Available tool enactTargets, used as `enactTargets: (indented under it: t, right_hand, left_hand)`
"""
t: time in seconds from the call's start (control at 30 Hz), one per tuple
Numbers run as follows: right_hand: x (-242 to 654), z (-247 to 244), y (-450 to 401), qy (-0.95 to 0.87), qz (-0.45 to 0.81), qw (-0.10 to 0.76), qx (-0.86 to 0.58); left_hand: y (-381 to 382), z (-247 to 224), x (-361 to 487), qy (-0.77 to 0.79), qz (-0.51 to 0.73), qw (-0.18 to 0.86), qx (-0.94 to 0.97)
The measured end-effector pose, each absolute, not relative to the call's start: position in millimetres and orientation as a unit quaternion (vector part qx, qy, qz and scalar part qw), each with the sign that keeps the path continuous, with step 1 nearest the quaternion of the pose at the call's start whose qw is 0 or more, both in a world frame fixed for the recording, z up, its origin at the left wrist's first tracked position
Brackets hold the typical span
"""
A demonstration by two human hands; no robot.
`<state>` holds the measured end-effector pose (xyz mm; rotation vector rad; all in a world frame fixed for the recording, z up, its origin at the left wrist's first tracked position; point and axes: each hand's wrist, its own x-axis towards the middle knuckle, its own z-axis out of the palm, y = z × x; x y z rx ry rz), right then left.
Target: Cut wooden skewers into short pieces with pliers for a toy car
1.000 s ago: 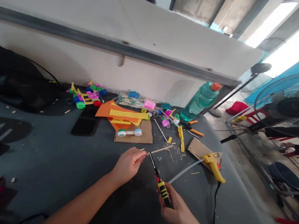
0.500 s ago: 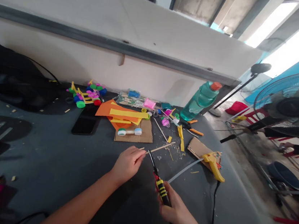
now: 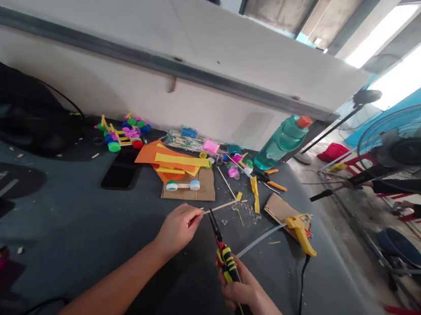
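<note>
My left hand (image 3: 179, 228) is closed in a pinch on a thin wooden stick (image 3: 224, 206), which points away to the right over the table. In my right hand (image 3: 243, 290) are long-nose pliers (image 3: 227, 259) with black and yellow handles, the fingers wrapped round them. The dark jaws of the pliers reach up to the stick just right of my left fingertips; whether they touch it I cannot tell. Beyond my left hand, a short stick with bottle caps (image 3: 183, 186) on both ends lies on a piece of cardboard (image 3: 206, 194).
A yellow glue gun (image 3: 301, 233) rests on cardboard at the right, its black cord (image 3: 302, 286) running forward. Behind are orange and yellow paper (image 3: 149, 153), a phone (image 3: 120, 169), a teal bottle (image 3: 281, 143), orange-handled pliers (image 3: 276, 185) and a cap-wheeled model (image 3: 115, 138).
The handles of the pliers have spread a little and their tip has shifted slightly. My left hand has moved slightly left with the stick.
</note>
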<state>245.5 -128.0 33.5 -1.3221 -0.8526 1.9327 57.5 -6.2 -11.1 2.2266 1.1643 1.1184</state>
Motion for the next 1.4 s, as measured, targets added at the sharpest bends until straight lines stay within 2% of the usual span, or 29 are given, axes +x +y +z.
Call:
enactTargets:
  t: [0.73, 1.1, 1.4]
  right_hand:
    - [245.0, 23.5, -126.7, -0.319, 0.737, 0.339, -0.491]
    - [240.8, 27.3, -125.2, -0.324, 0.729, 0.319, -0.511]
    - [241.6, 31.6, -122.7, -0.452, 0.607, 0.284, -0.588]
  left_hand:
    - [-7.7, -8.7, 57.7, 0.403, 0.398, 0.196, 0.801]
    - [-7.9, -7.9, 57.1, 0.400, 0.395, 0.190, 0.805]
    - [-8.7, -7.8, 57.8, 0.399, 0.367, 0.213, 0.813]
